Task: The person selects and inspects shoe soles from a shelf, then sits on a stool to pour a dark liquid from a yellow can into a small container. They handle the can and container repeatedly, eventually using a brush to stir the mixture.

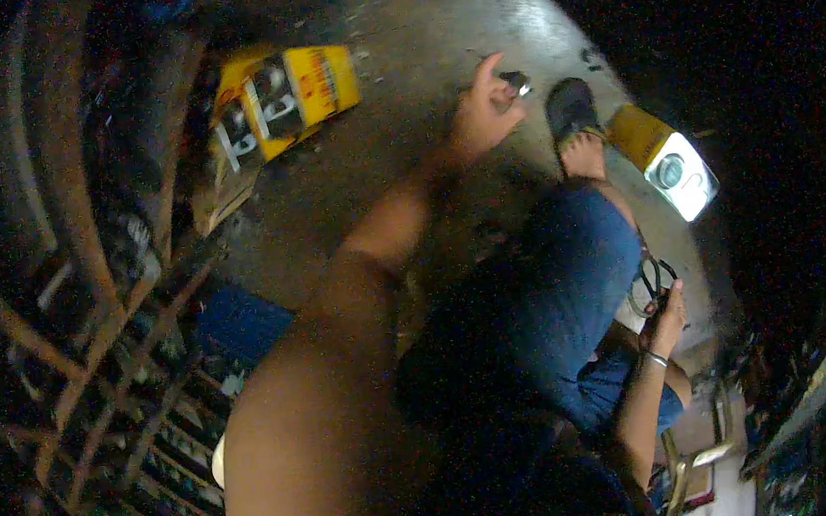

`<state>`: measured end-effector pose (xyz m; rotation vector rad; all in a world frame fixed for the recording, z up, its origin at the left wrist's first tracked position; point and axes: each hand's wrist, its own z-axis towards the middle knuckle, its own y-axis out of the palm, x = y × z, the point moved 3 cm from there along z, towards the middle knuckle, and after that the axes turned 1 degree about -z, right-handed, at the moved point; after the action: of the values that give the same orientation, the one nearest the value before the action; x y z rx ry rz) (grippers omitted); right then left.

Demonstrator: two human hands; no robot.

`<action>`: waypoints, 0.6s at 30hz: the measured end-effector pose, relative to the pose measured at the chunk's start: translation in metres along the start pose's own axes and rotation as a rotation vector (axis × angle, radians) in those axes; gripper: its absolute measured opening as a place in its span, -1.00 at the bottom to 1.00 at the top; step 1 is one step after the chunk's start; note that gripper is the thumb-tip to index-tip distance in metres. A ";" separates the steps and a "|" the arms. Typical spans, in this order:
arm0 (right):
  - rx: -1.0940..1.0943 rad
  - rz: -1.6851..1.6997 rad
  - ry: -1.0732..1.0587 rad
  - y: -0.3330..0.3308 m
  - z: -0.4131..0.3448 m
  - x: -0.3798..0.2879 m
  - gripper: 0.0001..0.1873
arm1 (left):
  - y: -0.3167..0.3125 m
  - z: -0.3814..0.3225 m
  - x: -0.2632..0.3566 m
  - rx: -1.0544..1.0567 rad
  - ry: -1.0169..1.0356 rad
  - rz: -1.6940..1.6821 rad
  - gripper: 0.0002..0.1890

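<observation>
My left arm stretches far forward, and my left hand (486, 113) is over the concrete floor with its thumb and index finger spread. A small dark object (513, 80) with a bright glint lies at those fingers; blur hides whether they grip it. Lower right, my right hand (664, 327) wears a metal bangle at the wrist. It holds a dark looped tool (653, 287), perhaps scissors, beside my knee in blue shorts (583, 241). My sandalled foot (576, 123) rests on the floor just right of the left hand.
Yellow cartons (325, 80) with dark and white parts stand at upper left. Right of my foot is another yellow carton (640, 133) with a brightly lit white face and round grey part (669, 172). Rusty metal bars (105, 347) line the left. A curved metal frame (701, 458) stands lower right.
</observation>
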<state>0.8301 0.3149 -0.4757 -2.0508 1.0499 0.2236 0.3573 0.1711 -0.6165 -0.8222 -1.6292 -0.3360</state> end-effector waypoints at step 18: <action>0.056 0.431 0.110 -0.008 -0.055 0.001 -0.45 | -0.375 -0.209 -0.069 0.493 -0.348 0.681 -0.60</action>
<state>0.8256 0.2772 -0.4354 -1.7833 1.5443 0.2981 0.2617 -0.2482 -0.5486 -1.0200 -1.5368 0.6951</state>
